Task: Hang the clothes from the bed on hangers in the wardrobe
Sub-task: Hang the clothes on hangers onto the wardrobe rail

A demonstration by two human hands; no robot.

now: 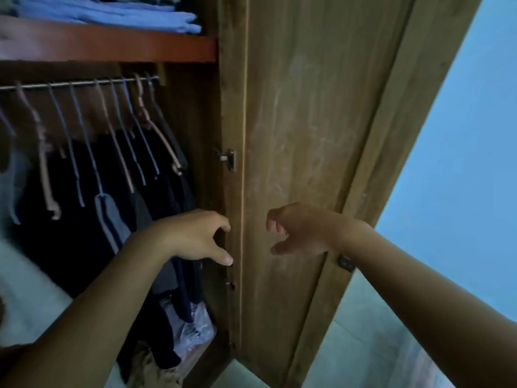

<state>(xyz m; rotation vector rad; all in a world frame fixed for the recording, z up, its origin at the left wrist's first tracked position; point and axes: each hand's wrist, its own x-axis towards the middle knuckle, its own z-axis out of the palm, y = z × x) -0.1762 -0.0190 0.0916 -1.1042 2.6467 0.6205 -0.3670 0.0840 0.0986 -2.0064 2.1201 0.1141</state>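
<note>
Fingers (223, 224) of the left hand (193, 236) curl loosely around nothing beside the wardrobe (229, 107) frame; the right hand (296, 231) hangs likewise, empty, before the open door (307, 107). Dark clothes (70, 219) hang on hangers (117, 130) from the rail (78, 84), folded blue ones (112, 12) on the shelf (106, 47) above.

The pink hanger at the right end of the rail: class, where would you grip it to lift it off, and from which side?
Probably grip the pink hanger by its bare sloping arm, reaching from the front right, where no garment covers it, then lift its hook off the rail.
</note>
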